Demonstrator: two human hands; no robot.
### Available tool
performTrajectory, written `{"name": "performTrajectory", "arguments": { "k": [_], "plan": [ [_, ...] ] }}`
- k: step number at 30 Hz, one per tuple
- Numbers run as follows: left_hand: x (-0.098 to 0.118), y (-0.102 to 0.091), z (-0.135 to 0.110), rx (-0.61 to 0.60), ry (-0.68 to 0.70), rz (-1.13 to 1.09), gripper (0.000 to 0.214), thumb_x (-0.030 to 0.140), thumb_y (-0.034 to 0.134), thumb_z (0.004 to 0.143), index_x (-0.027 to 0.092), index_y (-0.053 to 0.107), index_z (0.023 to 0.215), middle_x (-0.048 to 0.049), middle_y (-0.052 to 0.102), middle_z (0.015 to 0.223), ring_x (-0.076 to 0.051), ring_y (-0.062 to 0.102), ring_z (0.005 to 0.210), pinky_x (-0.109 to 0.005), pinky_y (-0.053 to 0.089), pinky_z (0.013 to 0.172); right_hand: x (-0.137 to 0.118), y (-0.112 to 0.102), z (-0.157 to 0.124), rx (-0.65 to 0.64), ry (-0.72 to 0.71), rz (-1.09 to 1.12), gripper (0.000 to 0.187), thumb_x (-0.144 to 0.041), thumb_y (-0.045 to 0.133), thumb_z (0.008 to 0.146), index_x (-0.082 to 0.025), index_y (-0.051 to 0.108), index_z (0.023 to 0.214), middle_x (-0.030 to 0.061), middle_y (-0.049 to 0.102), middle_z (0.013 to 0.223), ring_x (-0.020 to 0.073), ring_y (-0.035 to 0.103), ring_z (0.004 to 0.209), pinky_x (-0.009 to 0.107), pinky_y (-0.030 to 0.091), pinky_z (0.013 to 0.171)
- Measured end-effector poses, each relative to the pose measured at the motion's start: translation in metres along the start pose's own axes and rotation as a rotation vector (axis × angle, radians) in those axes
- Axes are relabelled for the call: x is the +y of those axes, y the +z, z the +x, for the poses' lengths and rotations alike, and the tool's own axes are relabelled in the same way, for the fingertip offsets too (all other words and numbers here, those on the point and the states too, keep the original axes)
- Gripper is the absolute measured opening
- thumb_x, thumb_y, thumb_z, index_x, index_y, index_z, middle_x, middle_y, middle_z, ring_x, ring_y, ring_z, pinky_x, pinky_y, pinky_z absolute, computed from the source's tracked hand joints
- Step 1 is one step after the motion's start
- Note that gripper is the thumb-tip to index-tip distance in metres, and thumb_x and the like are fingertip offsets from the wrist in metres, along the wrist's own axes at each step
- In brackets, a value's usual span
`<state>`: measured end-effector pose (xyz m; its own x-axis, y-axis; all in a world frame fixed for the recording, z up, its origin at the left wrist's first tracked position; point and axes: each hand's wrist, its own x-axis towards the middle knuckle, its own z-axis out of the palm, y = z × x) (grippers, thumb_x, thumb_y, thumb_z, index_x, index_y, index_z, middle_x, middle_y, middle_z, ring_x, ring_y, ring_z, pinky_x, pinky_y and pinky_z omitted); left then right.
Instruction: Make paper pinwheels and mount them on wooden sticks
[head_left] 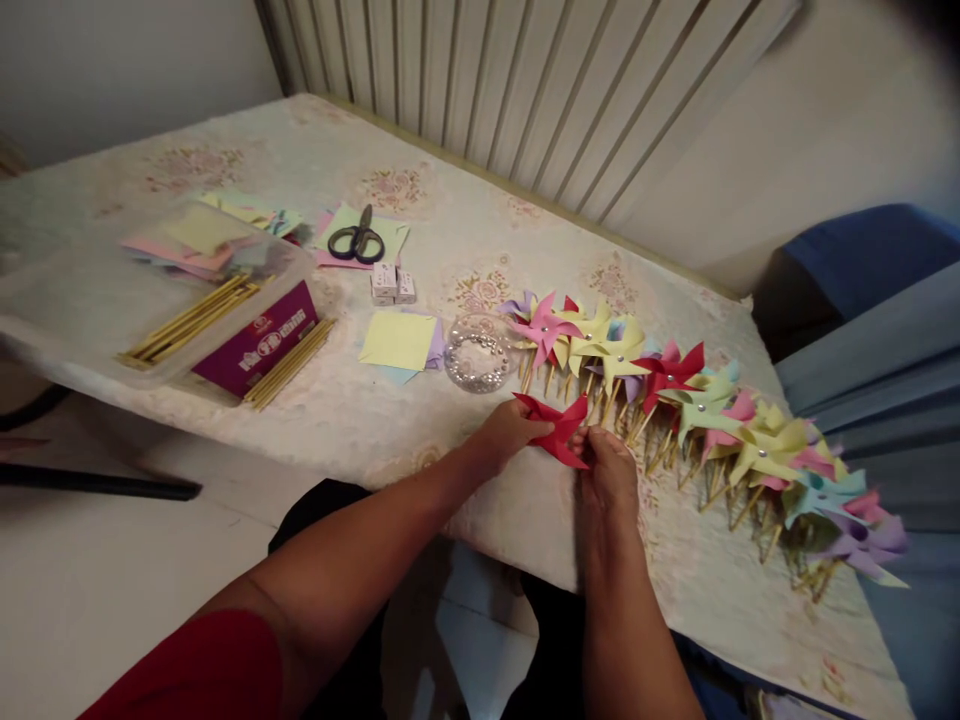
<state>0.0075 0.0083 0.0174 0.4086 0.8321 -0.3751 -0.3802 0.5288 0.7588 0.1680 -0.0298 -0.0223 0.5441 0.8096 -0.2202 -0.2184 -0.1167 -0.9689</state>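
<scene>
A red paper pinwheel (556, 432) is held over the table's near edge, its blades folded inward. My left hand (516, 428) pinches its left side between thumb and fingers. At the pinwheel's right edge, my right hand (609, 462) has its fingers drawn together; whether they grip the paper or something small behind it is hidden. Just beyond my hands stands a round clear dish (480, 355) of small shiny metal pins. To the right, a long row of finished pinwheels on wooden sticks (667, 375) lies in several colours.
Yellow paper squares (397, 338) lie left of the dish. Behind them are small white boxes (391, 284) and black scissors (357, 243) on more paper. A clear plastic bin (172, 376) with sticks and a purple box (259, 340) occupies the left. A slatted panel (510, 90) borders the back.
</scene>
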Motion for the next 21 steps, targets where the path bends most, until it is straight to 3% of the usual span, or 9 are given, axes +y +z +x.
{"name": "performTrajectory", "arguments": {
  "k": [7, 21],
  "plan": [
    [-0.012, -0.005, 0.008, -0.034, 0.007, -0.059, 0.016, 0.002, 0.068, 0.064, 0.010, 0.072, 0.077, -0.0010, 0.071, 0.068, -0.011, 0.060, 0.063, -0.024, 0.048, 0.071, 0.002, 0.001, -0.001, 0.002, -0.031, -0.038, 0.032, -0.044, 0.081, 0.065, -0.017, 0.064, 0.068, -0.0017, 0.064, 0.057, 0.0081, 0.053, 0.046, 0.021, 0.045, 0.046],
    [-0.016, -0.006, 0.009, -0.072, -0.030, -0.126, 0.018, 0.001, 0.068, 0.064, 0.010, 0.073, 0.079, -0.0031, 0.075, 0.072, -0.013, 0.066, 0.066, -0.027, 0.051, 0.076, 0.005, -0.001, 0.001, -0.014, -0.009, -0.054, 0.030, -0.041, 0.081, 0.061, -0.017, 0.064, 0.067, -0.0022, 0.064, 0.056, 0.0087, 0.054, 0.046, 0.022, 0.046, 0.047]
  ]
}}
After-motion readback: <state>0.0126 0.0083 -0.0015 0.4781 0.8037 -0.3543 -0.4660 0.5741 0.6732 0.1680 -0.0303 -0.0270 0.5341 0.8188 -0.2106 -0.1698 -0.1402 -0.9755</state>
